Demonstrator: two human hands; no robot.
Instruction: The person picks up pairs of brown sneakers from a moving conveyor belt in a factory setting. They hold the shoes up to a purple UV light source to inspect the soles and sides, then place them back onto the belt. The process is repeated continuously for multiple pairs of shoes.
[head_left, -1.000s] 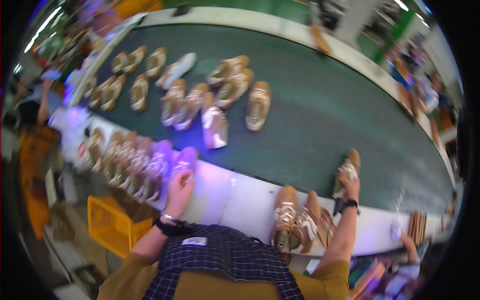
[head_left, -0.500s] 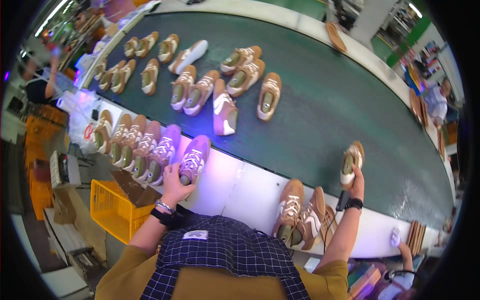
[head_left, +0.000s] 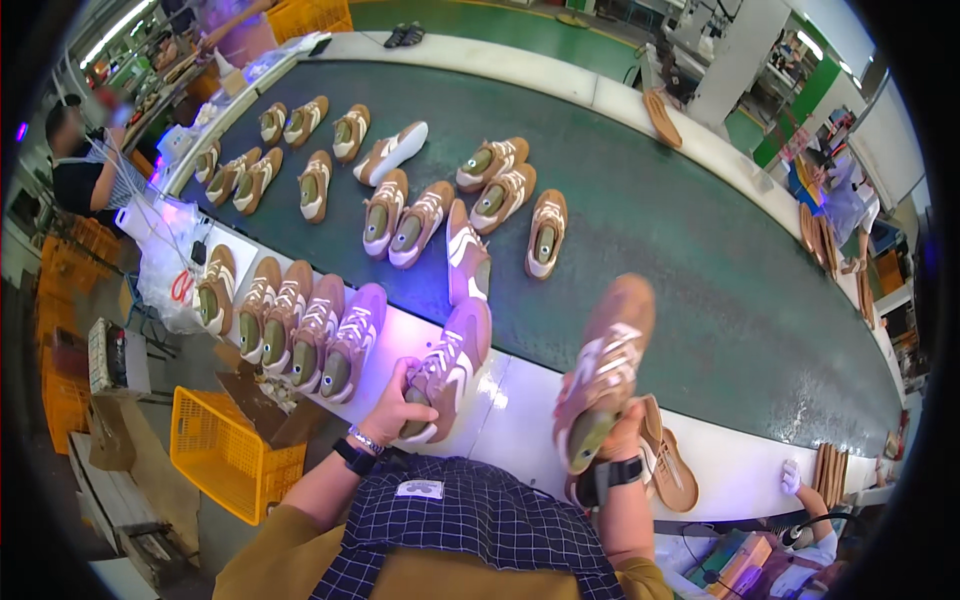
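Note:
My left hand [head_left: 404,403] grips the heel end of a tan sneaker [head_left: 455,360] with white laces and a white side stripe, tilted over the white ledge. Purple light falls on its upper. My right hand [head_left: 622,432] is closed around another tan sneaker [head_left: 607,362], raised with its toe pointing away and a green insert in its opening. Left of my left hand, a row of similar sneakers [head_left: 320,330] stands on the ledge. A tan sole [head_left: 675,478] lies beside my right wrist, next to a partly hidden shoe-like piece.
Several more sneakers [head_left: 418,222] stand or lie on the dark green belt [head_left: 690,270], bordered by the white ledge [head_left: 735,452]. A yellow crate [head_left: 235,462] is at the lower left. Stacked soles [head_left: 832,474] and a gloved hand [head_left: 791,477] of another person are at the right.
My right hand has come left and nearer, with a sneaker now held up close. The sneaker in my left hand has turned and tilted rightward. The view has shifted slightly.

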